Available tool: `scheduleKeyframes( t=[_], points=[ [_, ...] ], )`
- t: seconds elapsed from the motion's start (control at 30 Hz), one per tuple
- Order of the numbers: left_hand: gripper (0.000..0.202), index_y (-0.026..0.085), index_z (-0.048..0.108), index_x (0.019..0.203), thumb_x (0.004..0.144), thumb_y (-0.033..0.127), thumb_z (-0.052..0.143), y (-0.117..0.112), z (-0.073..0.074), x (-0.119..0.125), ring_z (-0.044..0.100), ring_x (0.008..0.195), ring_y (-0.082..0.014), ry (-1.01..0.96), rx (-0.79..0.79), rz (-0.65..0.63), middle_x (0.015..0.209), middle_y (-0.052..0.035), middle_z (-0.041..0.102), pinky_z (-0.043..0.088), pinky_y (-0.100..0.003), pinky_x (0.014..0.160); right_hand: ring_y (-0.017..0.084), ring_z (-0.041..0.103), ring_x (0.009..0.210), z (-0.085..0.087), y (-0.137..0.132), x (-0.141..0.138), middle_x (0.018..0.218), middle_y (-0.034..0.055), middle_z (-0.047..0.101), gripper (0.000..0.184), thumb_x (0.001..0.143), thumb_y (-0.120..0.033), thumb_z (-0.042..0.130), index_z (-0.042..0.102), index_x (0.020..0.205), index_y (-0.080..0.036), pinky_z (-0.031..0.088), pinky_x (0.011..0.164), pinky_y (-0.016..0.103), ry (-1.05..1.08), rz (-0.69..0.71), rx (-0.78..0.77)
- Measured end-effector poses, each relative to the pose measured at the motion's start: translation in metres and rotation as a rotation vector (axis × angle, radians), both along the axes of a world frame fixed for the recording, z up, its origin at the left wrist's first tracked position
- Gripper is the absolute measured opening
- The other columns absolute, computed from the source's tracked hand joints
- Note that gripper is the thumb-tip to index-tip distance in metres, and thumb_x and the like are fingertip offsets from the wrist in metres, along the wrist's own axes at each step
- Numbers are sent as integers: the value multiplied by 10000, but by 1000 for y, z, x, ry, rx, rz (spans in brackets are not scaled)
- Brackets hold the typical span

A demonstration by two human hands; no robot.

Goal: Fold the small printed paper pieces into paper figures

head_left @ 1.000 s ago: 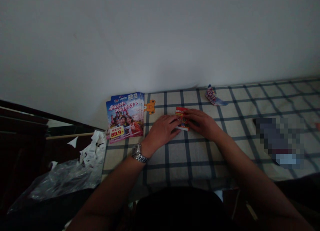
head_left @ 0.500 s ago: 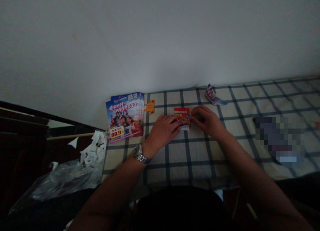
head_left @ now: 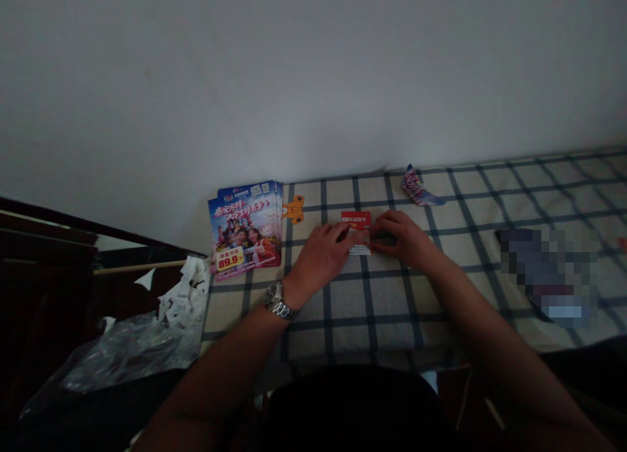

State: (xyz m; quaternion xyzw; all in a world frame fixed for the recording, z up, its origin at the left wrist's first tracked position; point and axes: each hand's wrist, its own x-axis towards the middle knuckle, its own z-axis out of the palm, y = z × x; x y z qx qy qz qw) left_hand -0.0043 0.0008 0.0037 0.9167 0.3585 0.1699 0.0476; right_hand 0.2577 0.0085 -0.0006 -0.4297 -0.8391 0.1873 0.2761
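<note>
A small folded red leaflet (head_left: 356, 222) lies on the checked cloth (head_left: 392, 308) near the wall. My left hand (head_left: 321, 253), with a metal watch on the wrist, presses its fingertips on the leaflet's left and lower part. My right hand (head_left: 401, 238) pinches the leaflet's right edge with bent fingers. Much of the leaflet's lower half is hidden under the fingers of both hands.
A stack of colourful flyers (head_left: 245, 228) lies at the cloth's left corner, with a small orange cut-out (head_left: 294, 208) beside it. A folded paper piece (head_left: 417, 188) sits by the wall. Crumpled plastic and paper scraps (head_left: 147, 328) lie left of the cloth. A blurred dark object (head_left: 548, 272) lies right.
The leaflet has been laid flatter and folded down, so less of it shows. Both hands have closed in over its lower edge; my left fingers slid right onto it.
</note>
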Motion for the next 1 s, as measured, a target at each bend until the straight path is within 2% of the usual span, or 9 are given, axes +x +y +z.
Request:
scheduleKeyframes(
  t=[0.2,0.27,0.4,0.5,0.57,0.7,0.83,0.93,1.0],
  points=[
    [324,218,589,1357,1035,261,578,-1,1,-2,603,1233,-280,-193,-16,82,1433,-131,554,564,-466,1018,284,661,1036,-8,3,0,1109,84,694,168,907,-332,780,731,1054,-268,545,919,476,2,20,37],
    [271,209,615,1289,1028,282,601,-1,3,-3,570,1289,-308,-218,35,132,1471,-142,524,540,-514,1067,294,662,1094,-8,2,0,1179,88,704,189,901,-308,782,735,1080,-272,540,955,495,-2,31,52],
    [250,208,633,1236,987,195,627,1,11,-8,460,1416,-375,-188,115,203,1566,-153,437,462,-612,1146,320,632,1221,-5,0,-2,1315,101,694,232,914,-267,761,740,1144,-271,525,1017,535,-10,32,88],
    [355,231,627,1287,954,107,628,4,15,-12,399,1479,-376,-148,125,161,1595,-136,424,402,-635,1206,318,638,1227,-4,0,-4,1329,94,703,238,927,-270,746,751,1164,-286,525,1041,557,3,48,87],
    [384,236,635,1285,939,70,625,7,14,-15,400,1486,-365,-119,101,110,1589,-125,450,421,-620,1203,311,647,1223,-4,1,-4,1319,87,713,236,935,-285,740,755,1171,-295,527,1054,562,14,60,74],
    [384,226,647,1270,940,36,599,11,6,-20,582,1304,-288,-61,-13,4,1405,-95,618,553,-492,1090,302,655,1224,-3,1,-3,1302,82,724,221,941,-287,735,758,1161,-287,539,1053,556,28,83,60],
    [279,222,650,1292,1022,196,591,10,2,-20,631,1203,-266,-80,-28,-11,1315,-88,668,586,-453,1008,303,659,1228,-3,1,-2,1308,91,722,222,946,-268,729,759,1166,-282,543,1048,553,25,94,56],
    [368,219,650,1318,998,399,676,9,2,-19,611,1226,-295,-59,-12,-19,1359,-103,642,572,-477,1023,306,662,1224,-3,1,-2,1315,98,718,232,942,-263,731,758,1172,-276,549,1036,546,16,91,70],
    [413,225,656,1322,974,440,707,8,2,-19,602,1239,-297,-54,-12,-19,1372,-100,632,564,-476,1039,305,662,1223,-3,0,-2,1317,98,714,231,947,-270,725,754,1176,-276,549,1037,547,14,88,71]
  ],
)
